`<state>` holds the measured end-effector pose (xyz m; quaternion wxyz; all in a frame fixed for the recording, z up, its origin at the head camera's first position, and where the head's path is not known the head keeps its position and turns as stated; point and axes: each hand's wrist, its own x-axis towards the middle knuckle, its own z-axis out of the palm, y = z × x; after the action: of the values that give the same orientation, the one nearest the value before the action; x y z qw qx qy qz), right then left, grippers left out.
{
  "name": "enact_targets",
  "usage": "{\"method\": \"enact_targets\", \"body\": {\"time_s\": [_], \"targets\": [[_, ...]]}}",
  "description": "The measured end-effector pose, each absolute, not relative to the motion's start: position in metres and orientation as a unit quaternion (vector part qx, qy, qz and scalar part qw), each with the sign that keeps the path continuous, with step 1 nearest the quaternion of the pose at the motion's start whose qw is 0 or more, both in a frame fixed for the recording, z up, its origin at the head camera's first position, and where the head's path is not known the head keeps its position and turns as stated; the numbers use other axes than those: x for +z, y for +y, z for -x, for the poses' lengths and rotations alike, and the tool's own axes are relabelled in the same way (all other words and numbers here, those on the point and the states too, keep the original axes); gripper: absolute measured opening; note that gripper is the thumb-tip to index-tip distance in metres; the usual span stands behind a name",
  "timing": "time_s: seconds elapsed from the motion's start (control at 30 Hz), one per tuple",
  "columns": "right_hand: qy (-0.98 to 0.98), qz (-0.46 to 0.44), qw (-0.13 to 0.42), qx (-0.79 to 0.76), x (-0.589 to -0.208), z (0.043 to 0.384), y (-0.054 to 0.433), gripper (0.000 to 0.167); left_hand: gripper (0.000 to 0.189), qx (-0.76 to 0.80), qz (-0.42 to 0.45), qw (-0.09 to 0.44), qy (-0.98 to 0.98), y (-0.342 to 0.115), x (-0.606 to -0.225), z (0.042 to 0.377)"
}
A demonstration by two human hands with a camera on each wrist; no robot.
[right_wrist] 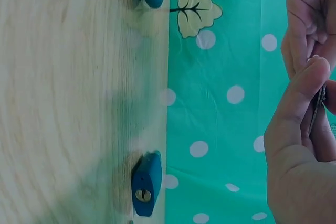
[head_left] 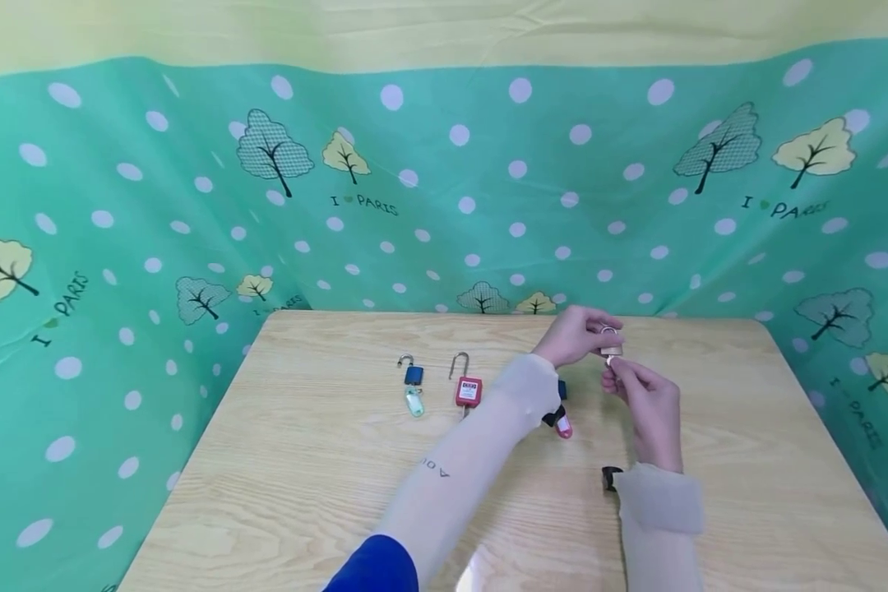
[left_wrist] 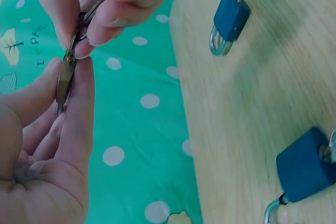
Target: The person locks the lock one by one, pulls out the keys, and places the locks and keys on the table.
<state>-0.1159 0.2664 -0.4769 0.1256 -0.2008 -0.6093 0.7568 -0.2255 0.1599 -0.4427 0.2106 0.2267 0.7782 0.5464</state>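
Note:
My left hand [head_left: 580, 333] holds a small brass padlock [head_left: 611, 349], its shackle pointing away from me, above the far right of the table. From the near side, my right hand [head_left: 647, 403] pinches a key [head_left: 610, 360] at the padlock's bottom end. Seen edge-on in the left wrist view, the padlock body [left_wrist: 65, 77] lies between left thumb and fingers, with the right fingertips close against its keyhole end. In the right wrist view a thin metal edge [right_wrist: 317, 109] shows between the right thumb and fingers; the padlock is mostly hidden there.
Left of the hands lie a blue padlock [head_left: 413, 375] with raised shackle and mint tag [head_left: 414, 402], and a red padlock [head_left: 469, 391] with long raised shackle. Another blue padlock [head_left: 561, 390] and a pink tag [head_left: 565, 426] are partly behind the left wrist. A polka-dot curtain [head_left: 518, 197] borders the table.

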Motion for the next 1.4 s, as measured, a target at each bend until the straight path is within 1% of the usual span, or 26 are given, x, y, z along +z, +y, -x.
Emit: {"method": "enact_targets", "body": {"time_s": [0.13, 0.2, 0.27, 0.37, 0.5, 0.6, 0.8, 0.97, 1.03, 1.27, 1.4], "targets": [[-0.623, 0.209, 0.128, 0.742, -0.474, 0.113, 0.270, 0.027, 0.028, 0.565, -0.206, 0.205, 0.772, 0.163, -0.447, 0.226], [-0.637, 0.209, 0.123, 0.732, -0.471, 0.110, 0.271, 0.023, 0.027, 0.573, -0.185, 0.182, 0.777, 0.163, -0.450, 0.228], [-0.654, 0.206, 0.115, 0.718, -0.469, 0.107, 0.272, 0.023, 0.024, 0.577, -0.169, 0.154, 0.784, 0.162, -0.454, 0.231], [-0.686, 0.200, 0.097, 0.693, -0.466, 0.103, 0.274, 0.028, 0.022, 0.571, -0.162, 0.127, 0.795, 0.162, -0.458, 0.235], [-0.732, 0.195, 0.064, 0.650, -0.465, 0.100, 0.279, 0.037, 0.026, 0.557, -0.171, 0.148, 0.799, 0.160, -0.464, 0.236], [-0.759, 0.187, 0.039, 0.623, -0.467, 0.098, 0.283, 0.040, 0.029, 0.559, -0.163, 0.164, 0.796, 0.160, -0.472, 0.235], [-0.793, 0.174, 0.013, 0.584, -0.473, 0.094, 0.292, 0.040, 0.031, 0.557, -0.158, 0.188, 0.794, 0.164, -0.487, 0.231], [-0.821, 0.171, -0.042, 0.543, -0.480, 0.094, 0.295, 0.038, 0.031, 0.507, -0.183, 0.203, 0.818, 0.169, -0.497, 0.223], [-0.834, 0.170, -0.063, 0.522, -0.485, 0.094, 0.296, 0.036, 0.029, 0.486, -0.192, 0.203, 0.828, 0.170, -0.500, 0.220], [-0.876, 0.167, -0.106, 0.440, -0.495, 0.094, 0.295, 0.032, 0.024, 0.448, -0.207, 0.219, 0.841, 0.173, -0.507, 0.211], [-0.889, 0.171, -0.122, 0.406, -0.497, 0.094, 0.293, 0.031, 0.024, 0.433, -0.212, 0.209, 0.851, 0.176, -0.509, 0.209]]}}
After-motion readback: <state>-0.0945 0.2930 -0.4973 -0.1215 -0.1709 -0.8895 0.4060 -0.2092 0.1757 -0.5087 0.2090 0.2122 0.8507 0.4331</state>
